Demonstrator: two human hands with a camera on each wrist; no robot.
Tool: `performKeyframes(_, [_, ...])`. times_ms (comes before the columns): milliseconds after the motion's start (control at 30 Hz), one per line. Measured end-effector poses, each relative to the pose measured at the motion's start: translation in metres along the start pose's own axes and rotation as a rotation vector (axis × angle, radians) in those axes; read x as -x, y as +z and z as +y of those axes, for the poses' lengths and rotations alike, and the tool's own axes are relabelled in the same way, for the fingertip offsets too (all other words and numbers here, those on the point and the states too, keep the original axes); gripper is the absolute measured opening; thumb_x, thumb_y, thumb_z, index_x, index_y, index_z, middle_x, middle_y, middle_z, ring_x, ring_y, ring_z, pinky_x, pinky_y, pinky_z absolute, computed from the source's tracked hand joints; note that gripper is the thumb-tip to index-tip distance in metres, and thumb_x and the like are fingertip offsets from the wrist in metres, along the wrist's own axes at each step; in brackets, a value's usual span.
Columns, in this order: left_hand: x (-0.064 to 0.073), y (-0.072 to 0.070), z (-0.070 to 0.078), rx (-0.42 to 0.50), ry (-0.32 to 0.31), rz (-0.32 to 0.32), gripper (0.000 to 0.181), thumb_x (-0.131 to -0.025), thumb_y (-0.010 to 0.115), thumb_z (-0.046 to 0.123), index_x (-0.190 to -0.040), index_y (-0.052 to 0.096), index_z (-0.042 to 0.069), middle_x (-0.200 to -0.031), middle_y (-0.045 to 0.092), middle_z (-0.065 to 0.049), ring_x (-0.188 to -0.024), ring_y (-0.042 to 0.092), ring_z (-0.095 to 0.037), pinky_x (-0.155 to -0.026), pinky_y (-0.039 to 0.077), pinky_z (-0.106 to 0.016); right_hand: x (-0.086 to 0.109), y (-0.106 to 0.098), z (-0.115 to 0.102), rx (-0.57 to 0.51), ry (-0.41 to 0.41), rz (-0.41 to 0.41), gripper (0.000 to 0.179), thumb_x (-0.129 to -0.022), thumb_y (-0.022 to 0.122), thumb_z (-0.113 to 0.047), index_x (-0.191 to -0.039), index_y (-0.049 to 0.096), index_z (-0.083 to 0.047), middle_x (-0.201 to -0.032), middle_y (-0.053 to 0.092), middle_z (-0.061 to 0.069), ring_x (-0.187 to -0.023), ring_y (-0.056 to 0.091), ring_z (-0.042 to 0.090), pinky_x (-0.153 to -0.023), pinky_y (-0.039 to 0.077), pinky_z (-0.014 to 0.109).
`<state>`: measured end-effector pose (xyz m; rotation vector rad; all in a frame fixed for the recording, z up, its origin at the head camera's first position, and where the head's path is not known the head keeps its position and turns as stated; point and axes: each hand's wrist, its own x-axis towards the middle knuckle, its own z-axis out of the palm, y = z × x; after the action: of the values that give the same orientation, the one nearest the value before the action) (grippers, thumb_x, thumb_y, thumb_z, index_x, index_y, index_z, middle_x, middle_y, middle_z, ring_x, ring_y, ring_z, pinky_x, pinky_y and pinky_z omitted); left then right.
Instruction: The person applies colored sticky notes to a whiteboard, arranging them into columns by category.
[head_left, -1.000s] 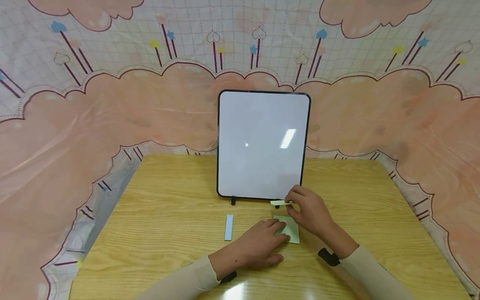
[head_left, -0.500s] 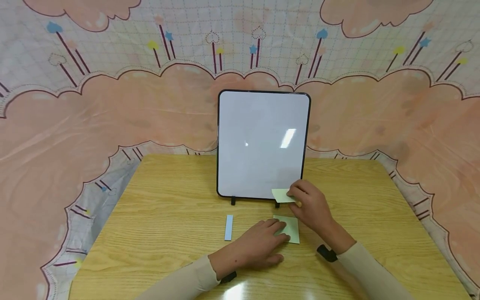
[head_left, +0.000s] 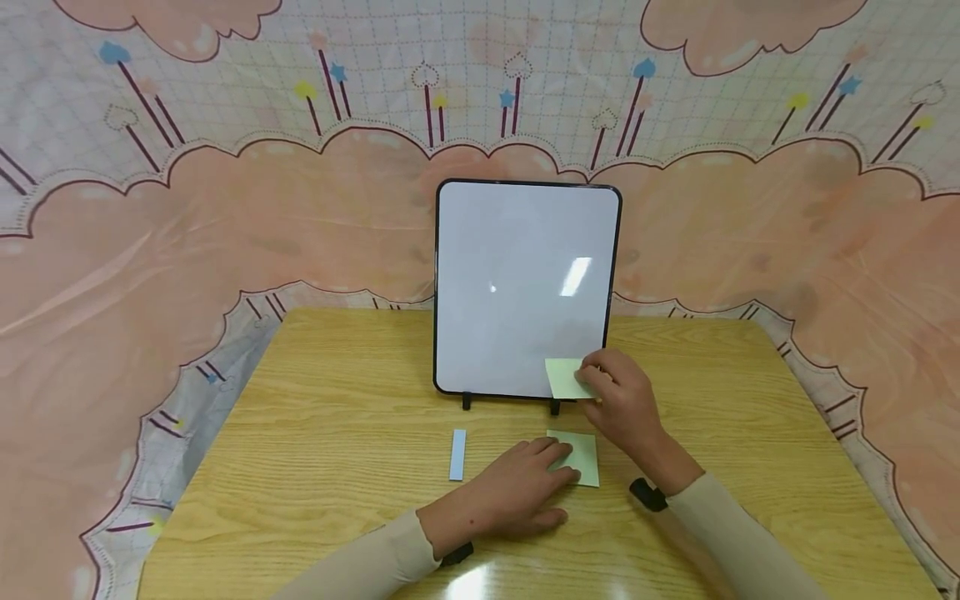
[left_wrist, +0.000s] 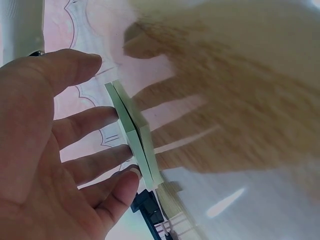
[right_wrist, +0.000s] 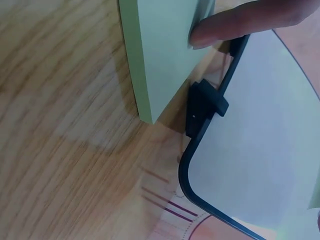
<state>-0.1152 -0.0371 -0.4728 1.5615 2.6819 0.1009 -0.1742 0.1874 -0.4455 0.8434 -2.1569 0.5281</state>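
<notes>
In the head view my left hand (head_left: 517,492) lies on a pale green sticky note pad (head_left: 588,467) on the table, fingers spread. The left wrist view shows the fingertips touching the edge of the thick pad (left_wrist: 135,132). A finger presses on the pad (right_wrist: 162,55) in the right wrist view. Thumb and fingers of my right hand (head_left: 621,400) pinch a single light green sticky note (head_left: 564,379) by its right side. The note is in front of the lower right corner of the whiteboard (head_left: 517,283); whether it touches the board I cannot tell.
The black-framed whiteboard stands upright on small black feet (head_left: 467,402). A narrow light blue strip (head_left: 457,455) lies on the wooden table (head_left: 337,400), left of the pad. Behind the table hangs a patterned cloth (head_left: 315,217).
My right hand has risen slightly with the sticky note, which has tilted from edge-on to facing the camera over the board's lower corner. My left hand stays on the pad.
</notes>
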Motion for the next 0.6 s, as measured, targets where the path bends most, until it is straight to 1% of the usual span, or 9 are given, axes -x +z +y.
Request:
performKeyframes(133, [0.0, 0.0012, 0.0006, 0.0, 0.0, 0.01, 0.052, -0.104, 0.064, 0.051, -0.147, 0.062, 0.023, -0.158, 0.051, -0.007, -0.147, 0.047, -0.026, -0.116, 0.045, -0.039, -0.0015, 0.0018, 0.0022, 0.014, -0.038, 0.032, 0.031, -0.067, 0.085, 0.014, -0.09, 0.071, -0.001, -0.101, 0.067, 0.014, -0.087, 0.063, 0.031, -0.072, 0.056, 0.045])
performKeyframes(267, [-0.0001, 0.0021, 0.0012, -0.002, 0.002, 0.022, 0.051, -0.103, 0.065, 0.051, -0.146, 0.063, 0.023, -0.157, 0.052, -0.007, -0.146, 0.048, -0.026, -0.115, 0.046, -0.039, -0.0034, 0.003, 0.0035, 0.041, -0.058, 0.057, 0.033, -0.066, 0.087, 0.014, -0.091, 0.072, 0.0, -0.101, 0.067, 0.015, -0.088, 0.064, 0.033, -0.074, 0.057, 0.047])
performKeyframes(467, [0.0001, 0.0013, 0.0024, 0.008, -0.005, 0.017, 0.051, -0.103, 0.065, 0.051, -0.146, 0.063, 0.023, -0.158, 0.051, -0.006, -0.147, 0.048, -0.026, -0.115, 0.046, -0.039, -0.0071, 0.0033, 0.0046, 0.058, -0.059, 0.086, 0.028, -0.07, 0.087, 0.011, -0.093, 0.074, 0.001, -0.1, 0.068, 0.015, -0.092, 0.066, 0.035, -0.08, 0.058, 0.05])
performKeyframes(600, [-0.0002, 0.0006, 0.0039, 0.013, -0.007, 0.014, 0.05, -0.104, 0.065, 0.05, -0.146, 0.063, 0.023, -0.158, 0.051, -0.006, -0.147, 0.048, -0.026, -0.116, 0.046, -0.039, -0.0103, 0.0048, 0.0064, 0.065, -0.061, 0.113, 0.026, -0.071, 0.087, 0.01, -0.092, 0.073, 0.0, -0.099, 0.068, 0.015, -0.09, 0.066, 0.036, -0.077, 0.057, 0.05])
